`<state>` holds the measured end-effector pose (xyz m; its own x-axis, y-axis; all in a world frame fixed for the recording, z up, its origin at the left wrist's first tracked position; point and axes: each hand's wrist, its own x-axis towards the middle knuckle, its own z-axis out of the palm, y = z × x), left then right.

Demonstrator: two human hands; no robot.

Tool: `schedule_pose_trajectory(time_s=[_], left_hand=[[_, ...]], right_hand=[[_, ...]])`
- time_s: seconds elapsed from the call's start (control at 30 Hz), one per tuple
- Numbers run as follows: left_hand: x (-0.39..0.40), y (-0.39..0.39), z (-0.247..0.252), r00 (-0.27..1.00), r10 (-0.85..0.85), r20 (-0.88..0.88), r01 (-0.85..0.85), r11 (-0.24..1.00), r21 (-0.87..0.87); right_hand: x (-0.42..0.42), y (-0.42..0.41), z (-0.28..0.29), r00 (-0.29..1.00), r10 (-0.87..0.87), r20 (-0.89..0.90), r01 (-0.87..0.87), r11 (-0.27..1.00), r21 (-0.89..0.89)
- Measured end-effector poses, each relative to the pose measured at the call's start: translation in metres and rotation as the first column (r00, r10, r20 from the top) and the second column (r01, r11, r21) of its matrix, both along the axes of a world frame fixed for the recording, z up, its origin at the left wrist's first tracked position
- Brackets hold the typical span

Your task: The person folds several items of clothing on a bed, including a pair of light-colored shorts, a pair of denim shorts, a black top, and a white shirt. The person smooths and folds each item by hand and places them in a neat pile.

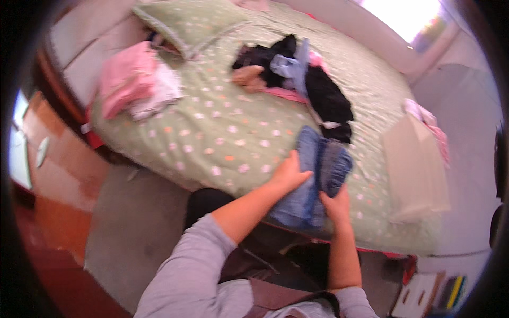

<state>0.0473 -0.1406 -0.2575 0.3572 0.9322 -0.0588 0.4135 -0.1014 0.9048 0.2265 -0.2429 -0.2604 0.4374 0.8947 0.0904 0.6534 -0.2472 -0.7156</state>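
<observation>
A pair of folded blue denim jeans (295, 208) lies at the near edge of the bed, in front of me. My left hand (291, 174) grips its left side, with the thumb on top of the cloth. On the other side my right hand (337, 202) holds the darker, bunched part of the denim, thumb also uppermost. Just beyond the jeans, a black garment (328, 97) stretches back to a loose heap of dark clothes (262, 57). A light blue piece (302, 71) and a tan piece (249, 77) lie in that heap.
The bed (216, 139) has a green dotted sheet. Folded pink clothes (129, 77) and white cloth (163, 93) lie at the left, near a green pillow (195, 24). A beige flat panel or bag (415, 171) stands at the right by the wall. Below is a grey rug (131, 214).
</observation>
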Motion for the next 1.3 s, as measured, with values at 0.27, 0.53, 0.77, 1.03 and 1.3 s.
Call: schedule_pose_trajectory(time_s=[0.27,0.53,0.77,1.03,1.3], left_hand=[[0.0,0.007,-0.005,0.995,-0.02,0.099,0.027,0.997,-0.072],[0.017,-0.01,-0.027,0.995,0.0,-0.103,0.032,0.952,0.305],[0.012,-0.008,-0.025,0.993,0.019,-0.114,0.016,0.954,0.298],[0.012,-0.011,-0.018,0.995,-0.021,-0.099,0.05,0.952,0.302],[0.011,-0.011,-0.017,0.994,-0.05,-0.102,0.077,0.958,0.276]], right_hand=[[0.112,0.031,0.087,0.96,0.031,-0.279,0.023,0.982,0.187],[0.284,0.05,0.067,0.975,-0.2,0.095,0.196,0.979,0.048],[0.241,0.096,0.036,0.634,-0.312,0.707,0.642,0.722,-0.257],[0.103,0.172,0.06,0.568,0.038,0.822,-0.22,0.97,0.107],[0.017,0.262,0.041,0.635,0.036,0.771,-0.17,0.981,0.094]])
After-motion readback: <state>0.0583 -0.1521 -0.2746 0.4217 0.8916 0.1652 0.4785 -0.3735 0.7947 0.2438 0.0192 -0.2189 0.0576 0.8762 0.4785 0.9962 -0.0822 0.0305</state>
